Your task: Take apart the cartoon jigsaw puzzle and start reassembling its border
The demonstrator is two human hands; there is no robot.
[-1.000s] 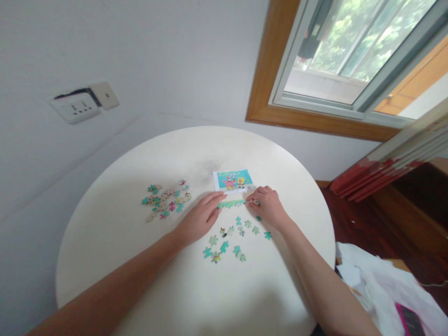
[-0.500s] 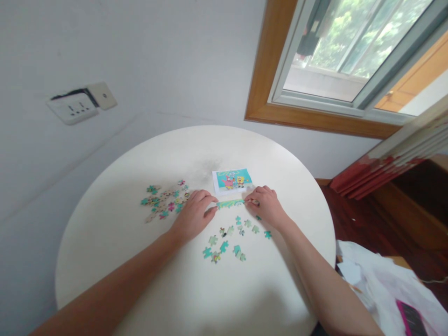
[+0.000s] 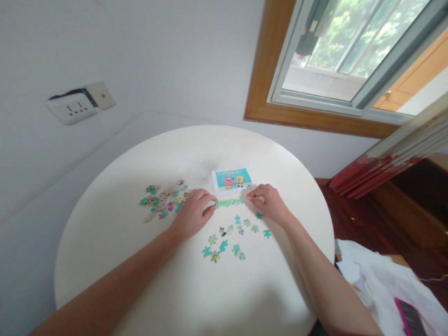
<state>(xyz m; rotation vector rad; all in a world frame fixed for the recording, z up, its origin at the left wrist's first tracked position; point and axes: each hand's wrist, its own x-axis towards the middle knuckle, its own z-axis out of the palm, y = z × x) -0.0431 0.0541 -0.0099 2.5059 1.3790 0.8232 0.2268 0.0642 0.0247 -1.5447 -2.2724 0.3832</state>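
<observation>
A narrow strip of joined jigsaw puzzle pieces (image 3: 229, 203), green and teal, lies across the white table just below a picture card (image 3: 232, 180) with two cartoon figures. My left hand (image 3: 194, 212) rests at its left end, thumb and forefinger closed about that end. By the right end, a small gap away, is my right hand (image 3: 268, 203), its thumb and fingertips pinched together; whatever is between them is too small to make out. Several loose puzzle pieces (image 3: 224, 245) are scattered nearer me, below the strip. One teal piece (image 3: 259, 215) lies under my right hand.
A heap of mixed puzzle pieces (image 3: 163, 201) sits left of my left hand. The round white table (image 3: 105, 233) meets the wall with its socket (image 3: 75, 108). At the lower right, a phone with a pink edge (image 3: 409, 317) lies on a white plastic bag (image 3: 381, 284).
My right hand has shifted slightly right, off the strip's right end, uncovering more of the teal piece beneath it. My left hand stays at the left end.
</observation>
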